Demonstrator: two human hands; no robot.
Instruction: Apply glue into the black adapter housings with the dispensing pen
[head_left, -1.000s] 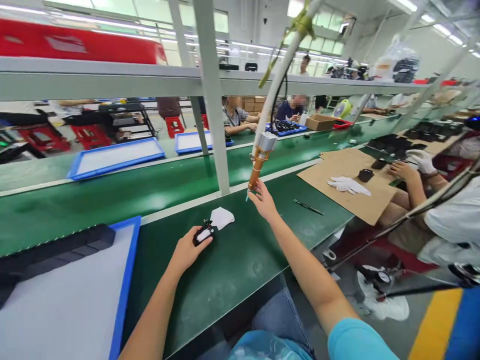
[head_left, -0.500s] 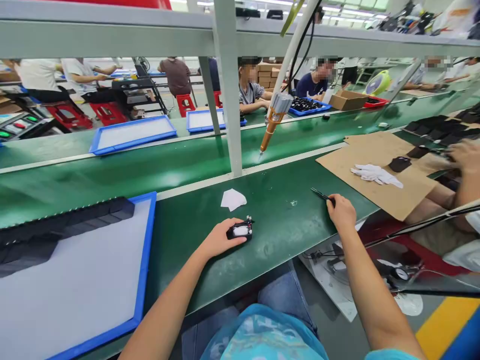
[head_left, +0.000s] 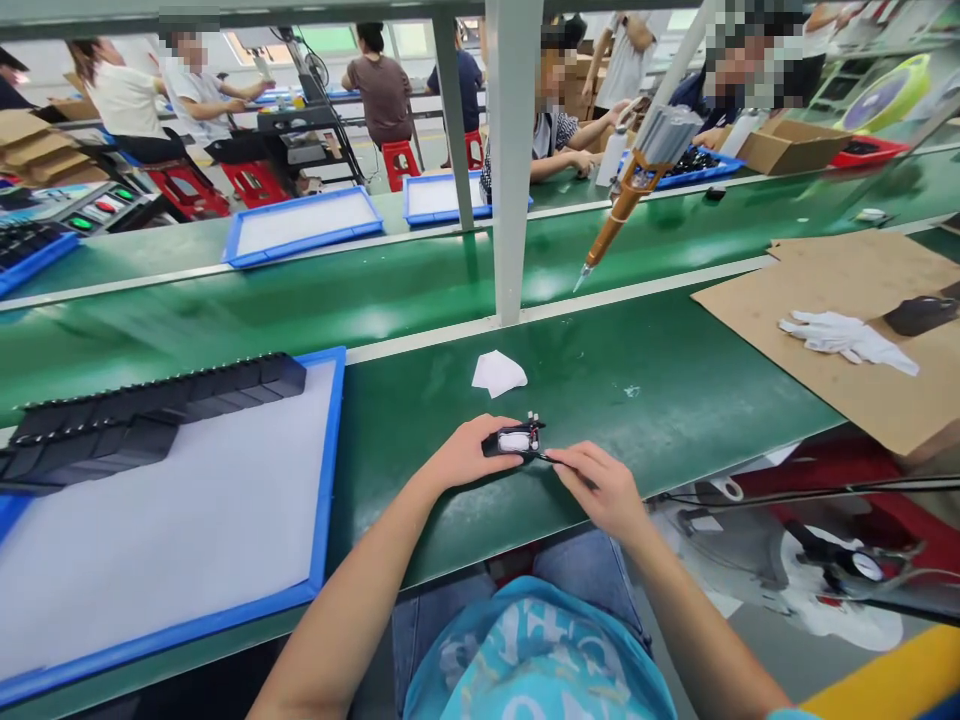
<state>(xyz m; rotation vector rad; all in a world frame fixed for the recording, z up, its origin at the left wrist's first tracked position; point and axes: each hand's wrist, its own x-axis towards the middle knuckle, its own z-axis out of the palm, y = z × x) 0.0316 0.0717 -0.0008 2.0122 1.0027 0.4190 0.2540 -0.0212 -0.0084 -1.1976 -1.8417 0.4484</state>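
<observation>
My left hand [head_left: 466, 452] grips a small black part with a white face [head_left: 514, 440], holding it down on the green bench [head_left: 615, 400]. My right hand [head_left: 598, 485] is pinched on a thin dark tool [head_left: 551, 458] whose tip touches the part's right end. A white scrap of paper [head_left: 498, 372] lies just beyond the part. An orange hanging dispenser [head_left: 622, 215] dangles above the bench to the upper right, away from both hands.
A blue-rimmed white tray [head_left: 187, 510] with a row of black parts [head_left: 142, 410] sits to my left. Brown cardboard [head_left: 847, 300] with a white glove [head_left: 844, 335] lies to the right. A grey post [head_left: 514, 160] stands behind the bench. Other people work across the conveyor.
My right hand left the hanging dispenser, picked up the thin tool from the bench at right, and brought it to the part. My left hand drew the part nearer.
</observation>
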